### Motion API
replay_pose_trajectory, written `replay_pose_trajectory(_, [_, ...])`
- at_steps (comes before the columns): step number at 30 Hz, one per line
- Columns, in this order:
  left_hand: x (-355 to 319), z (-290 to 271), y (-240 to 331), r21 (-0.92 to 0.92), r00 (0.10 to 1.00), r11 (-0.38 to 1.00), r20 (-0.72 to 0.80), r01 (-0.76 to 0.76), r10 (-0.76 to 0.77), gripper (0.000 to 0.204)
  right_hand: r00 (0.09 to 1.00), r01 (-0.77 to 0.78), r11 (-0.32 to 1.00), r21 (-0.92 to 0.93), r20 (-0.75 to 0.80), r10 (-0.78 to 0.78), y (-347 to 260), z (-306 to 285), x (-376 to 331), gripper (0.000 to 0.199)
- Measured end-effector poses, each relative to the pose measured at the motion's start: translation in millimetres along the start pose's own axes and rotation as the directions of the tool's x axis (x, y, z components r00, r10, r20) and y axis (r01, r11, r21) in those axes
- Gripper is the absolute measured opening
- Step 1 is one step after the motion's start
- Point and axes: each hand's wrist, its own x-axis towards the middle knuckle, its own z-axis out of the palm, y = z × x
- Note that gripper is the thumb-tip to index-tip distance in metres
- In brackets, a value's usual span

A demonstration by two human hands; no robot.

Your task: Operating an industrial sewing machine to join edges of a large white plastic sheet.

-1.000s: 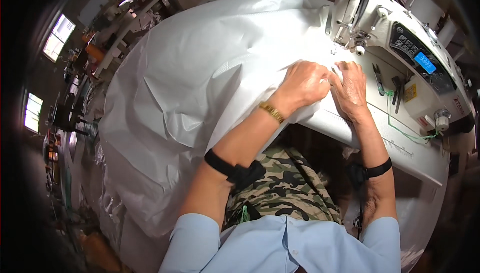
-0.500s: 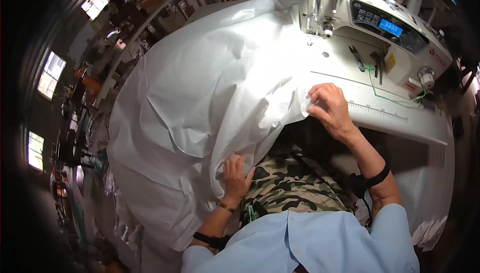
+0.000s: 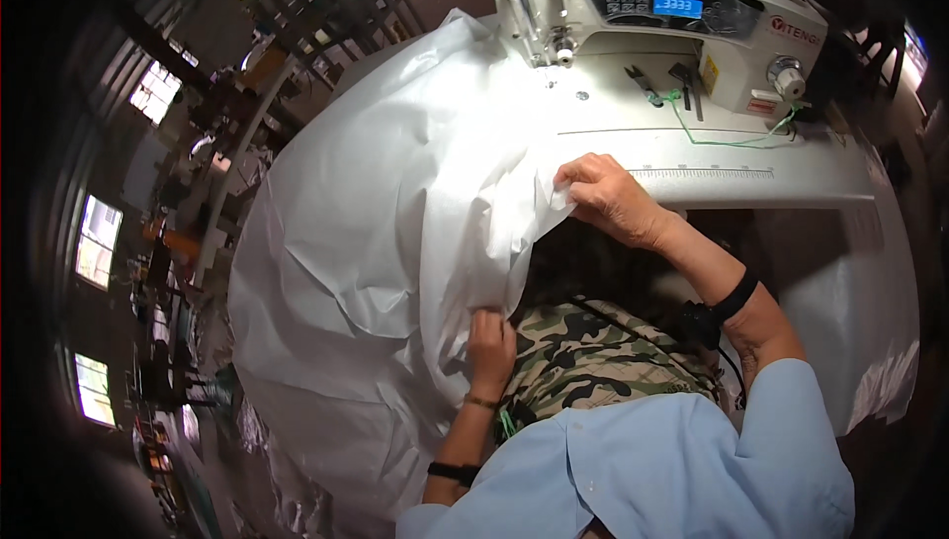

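Note:
A large white sheet of fabric [image 3: 336,232] lies in loose folds across the left part of the table and droops over its front edge. My right hand [image 3: 613,199] pinches the sheet's right edge between thumb and fingers, just in front of the sewing machine's bed. Lower down, above my lap, my left hand [image 3: 490,349] is closed at the same edge, its fingers curled into the cloth. Behind the fabric stands a white sewing machine [image 3: 633,5], its needle area close to the sheet's far right part.
On the machine bed lie small thread snips [image 3: 643,84], a dark slim tool [image 3: 686,84] and a green thread [image 3: 722,142]. A printed ruler scale [image 3: 702,173] runs near the table's front edge. Cluttered shelving and windows [image 3: 99,242] line the left.
My left hand has closed and moved slightly right and up along the edge. My right hand keeps its pinch on the fabric. The whole view has turned, shifting the machine leftward.

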Motion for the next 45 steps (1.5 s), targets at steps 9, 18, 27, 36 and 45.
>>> replay_pose_trajectory(9, [8,-165,56,-0.875,0.855,0.245,0.286,0.417,-0.432,0.005,0.913,-0.407,0.770,0.491,0.198,0.357,-39,-2,-10,0.018])
replay_pose_trajectory(18, [29,-156,53,-0.666,0.882,0.582,0.293,0.466,-0.370,0.013,0.626,-0.675,0.561,0.479,-0.031,0.779,-61,-16,-76,0.032])
replay_pose_trajectory(27, [39,-145,57,-0.705,0.910,0.576,0.339,0.413,-0.238,0.018,0.680,-0.670,0.270,0.691,0.426,0.597,-102,31,-115,0.039])
replay_pose_trajectory(36, [64,-104,93,-0.567,0.900,0.699,0.294,0.435,-0.322,0.020,0.479,-0.655,-0.192,0.731,0.598,0.642,-99,100,-99,0.032])
replay_pose_trajectory(45, [78,-100,106,-0.663,0.900,0.643,0.423,0.384,-0.102,0.009,0.761,-0.446,0.066,0.893,0.339,0.553,-140,0,-82,0.020])
